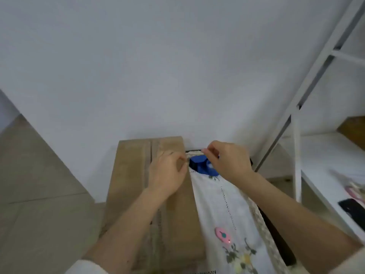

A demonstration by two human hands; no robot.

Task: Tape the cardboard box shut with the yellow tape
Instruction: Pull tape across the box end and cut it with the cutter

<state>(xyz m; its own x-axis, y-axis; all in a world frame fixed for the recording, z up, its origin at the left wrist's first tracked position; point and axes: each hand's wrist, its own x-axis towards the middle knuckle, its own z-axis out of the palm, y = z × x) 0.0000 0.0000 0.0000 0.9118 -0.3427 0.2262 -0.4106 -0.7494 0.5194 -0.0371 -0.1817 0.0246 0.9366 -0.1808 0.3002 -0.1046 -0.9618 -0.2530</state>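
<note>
The brown cardboard box (134,175) lies closed on the left, with its centre seam running away from me. My left hand (167,175) rests on the box's right side, fingers curled at the box edge; whether they hold anything is hidden. A blue tape dispenser (199,165) sits on the cloth just past that edge. My right hand (229,161) hovers over the dispenser and covers its right half, thumb and forefinger pinched together above it on what looks like a tape end. The yellow tape itself is too faint to make out.
A white embroidered cloth (221,210) covers the table right of the box, with a small pink object (223,235) on it. A white shelf frame (296,135) stands at the right, a black item (353,210) on its shelf. A wall rises behind; tiled floor is left.
</note>
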